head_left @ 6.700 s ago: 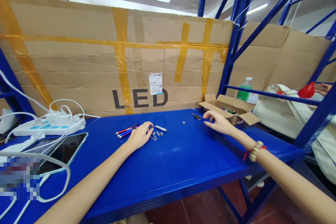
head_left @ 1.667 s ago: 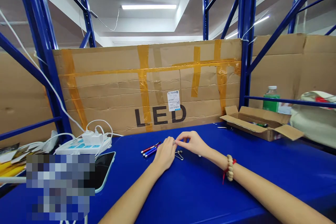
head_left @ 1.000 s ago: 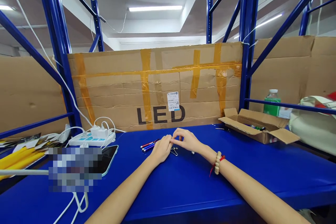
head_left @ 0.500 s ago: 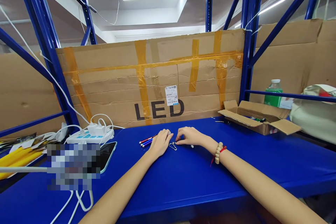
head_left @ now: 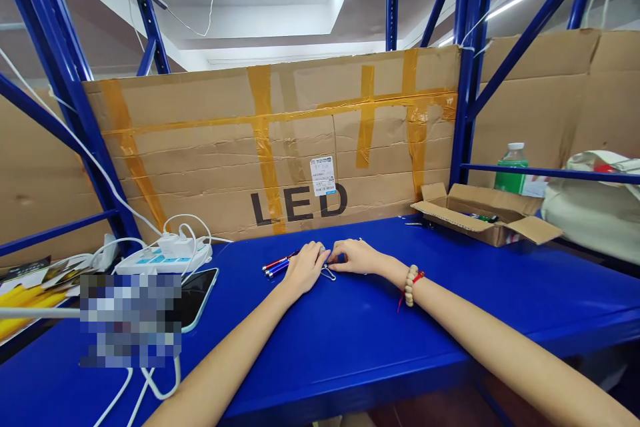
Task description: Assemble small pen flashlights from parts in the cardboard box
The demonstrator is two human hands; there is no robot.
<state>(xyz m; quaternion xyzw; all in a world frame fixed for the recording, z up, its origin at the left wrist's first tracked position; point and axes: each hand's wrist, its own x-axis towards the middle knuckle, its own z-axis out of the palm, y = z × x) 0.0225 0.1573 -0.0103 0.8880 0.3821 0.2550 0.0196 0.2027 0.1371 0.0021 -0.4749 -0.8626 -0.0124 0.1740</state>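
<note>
My left hand (head_left: 306, 267) rests on the blue table (head_left: 350, 340), fingers curled over small metal parts near a silver clip (head_left: 329, 273). My right hand (head_left: 356, 257) lies just right of it, fingertips pinched at a tiny part between the two hands; what it pinches is too small to make out. Red and blue pens (head_left: 277, 263) lie just left of my left hand. A bead bracelet (head_left: 411, 283) sits on my right wrist.
A taped cardboard wall marked LED (head_left: 300, 203) backs the table. An open cardboard box (head_left: 487, 221) and a green bottle (head_left: 510, 170) stand at the right. A power strip (head_left: 165, 257), white cables and a phone (head_left: 197, 297) lie at the left.
Both hands came together from apart, were raised slightly with fingertips meeting, then lowered onto the table by the clip. The view shifted a little.
</note>
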